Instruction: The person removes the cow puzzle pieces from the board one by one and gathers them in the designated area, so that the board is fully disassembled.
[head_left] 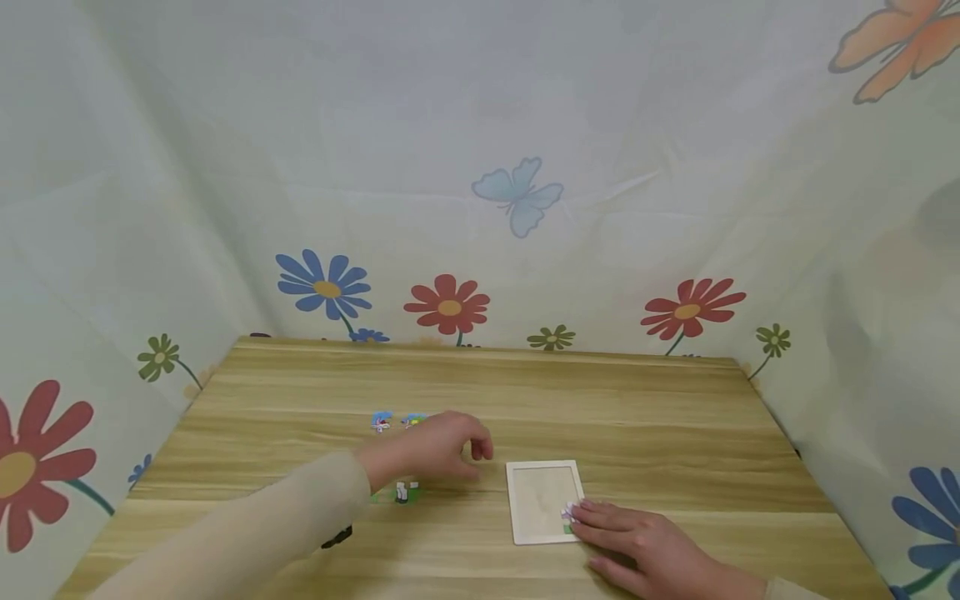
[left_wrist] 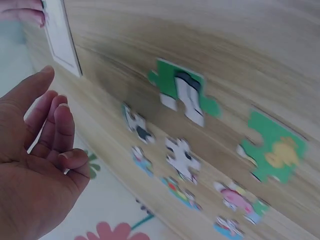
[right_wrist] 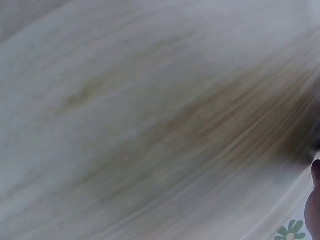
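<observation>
A shallow jigsaw tray [head_left: 513, 508] with a white rim lies flat on the table. In its lower right corner sits a puzzle piece [head_left: 567, 528] with some green on it, partly covered by fingers. My right hand [head_left: 652, 546] rests there, its fairly straight fingers touching the piece. Left of the tray, my left hand [head_left: 447, 446] hangs over the table, fingers loosely bent; the left wrist view shows nothing in its grasp. Near it lie loose pieces, among them a green piece with white-and-dark shapes [left_wrist: 187, 95] and a green piece with a yellow figure [left_wrist: 280, 152].
More loose pieces, such as a blue one [head_left: 382, 422] and a pink one [left_wrist: 237, 200], lie around the left forearm. A small black object [head_left: 337, 537] shows beside the sleeve. Flowered cloth [head_left: 517, 267] surrounds the wooden table [head_left: 637, 417]. The right wrist view shows mostly blurred tabletop.
</observation>
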